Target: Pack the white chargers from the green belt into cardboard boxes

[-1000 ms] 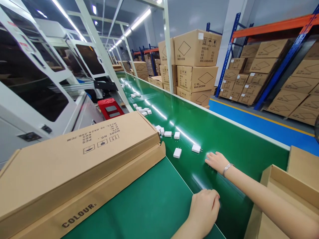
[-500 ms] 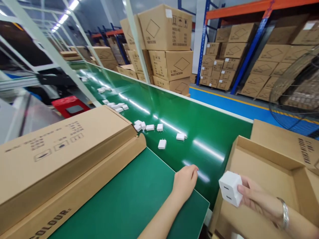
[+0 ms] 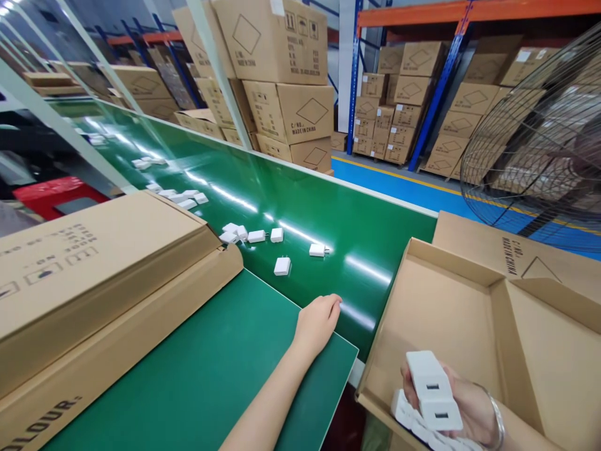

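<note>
Two white chargers (image 3: pixel 434 391) with slots in their end faces are in my right hand (image 3: pixel 469 401), over the near end of an open cardboard box. Just below them, a row of white chargers (image 3: pixel 413 421) lies along the box's near-left side. My left hand (image 3: pixel 317 322) rests with fingers curled at the edge of the green side board, by the green belt; what its fingers hold, if anything, is hidden. Beyond it on the belt lie single chargers, one with pins pointing right (image 3: pixel 318 250) and another nearer (image 3: pixel 282 266).
Clusters of chargers (image 3: pixel 188 198) lie farther up the green belt (image 3: pixel 300 207). A large carton (image 3: pixel 107 250) stands on the left. The open box (image 3: pixel 446 300) is at right, with a wire fan (image 3: pixel 539 138) behind it. Stacked cartons (image 3: pixel 286 106) stand beyond the belt.
My right hand has moved down and nearer in the open box, turning the chargers. A row of chargers in the box now shows. The whole view has shifted to the right.
</note>
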Demonstrator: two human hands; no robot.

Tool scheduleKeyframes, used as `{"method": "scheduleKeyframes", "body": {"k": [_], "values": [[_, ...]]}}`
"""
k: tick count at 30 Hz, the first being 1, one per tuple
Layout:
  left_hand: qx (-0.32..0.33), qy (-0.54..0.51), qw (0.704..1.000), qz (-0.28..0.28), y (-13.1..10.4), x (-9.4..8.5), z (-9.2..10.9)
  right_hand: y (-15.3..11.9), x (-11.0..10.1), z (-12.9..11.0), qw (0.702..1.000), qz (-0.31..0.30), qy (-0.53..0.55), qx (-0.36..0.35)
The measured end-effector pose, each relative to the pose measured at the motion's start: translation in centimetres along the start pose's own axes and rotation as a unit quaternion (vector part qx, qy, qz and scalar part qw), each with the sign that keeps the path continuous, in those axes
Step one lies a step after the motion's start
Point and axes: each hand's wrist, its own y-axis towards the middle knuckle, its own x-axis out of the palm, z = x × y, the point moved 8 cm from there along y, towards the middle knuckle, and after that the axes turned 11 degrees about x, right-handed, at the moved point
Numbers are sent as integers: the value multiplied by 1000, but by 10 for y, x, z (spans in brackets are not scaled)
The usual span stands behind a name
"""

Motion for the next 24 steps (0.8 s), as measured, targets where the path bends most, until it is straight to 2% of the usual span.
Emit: {"method": "scheduleKeyframes", "body": {"k": [3,4,5,6,8,9,10,11,12,15,18,20,24], "values": [[-1,5,1000,1,0,0,0,-1,-4,-15,992,79,-93,-5],[-1,5,1000,2,0,0,0,-2,-6,-24,977,127,-170,-7],[0,5,1000,3,0,-1,0,-3,-10,-34,946,185,-267,-9],[1,4,1000,3,0,-1,0,-5,-12,-45,893,248,-376,-9],[-1,-2,1000,2,0,0,-1,-7,-12,-66,746,357,-561,-9],[-2,-5,1000,2,0,0,-1,-5,-10,-71,679,391,-622,-4],[-3,-7,1000,1,0,0,-1,-2,-8,-72,628,408,-663,6],[-2,-7,1000,2,0,0,-1,3,-6,-70,597,410,-690,16],[0,-7,1000,3,0,0,-1,8,-3,-66,578,404,-709,26],[9,-3,1000,6,0,-1,-1,21,1,-48,555,367,-743,70],[15,1,1000,7,0,-1,0,25,6,-33,565,301,-761,103],[19,5,1000,6,1,-1,2,22,13,-30,574,269,-769,83],[26,19,999,0,1,-2,5,16,17,-33,576,259,-773,63]]}}
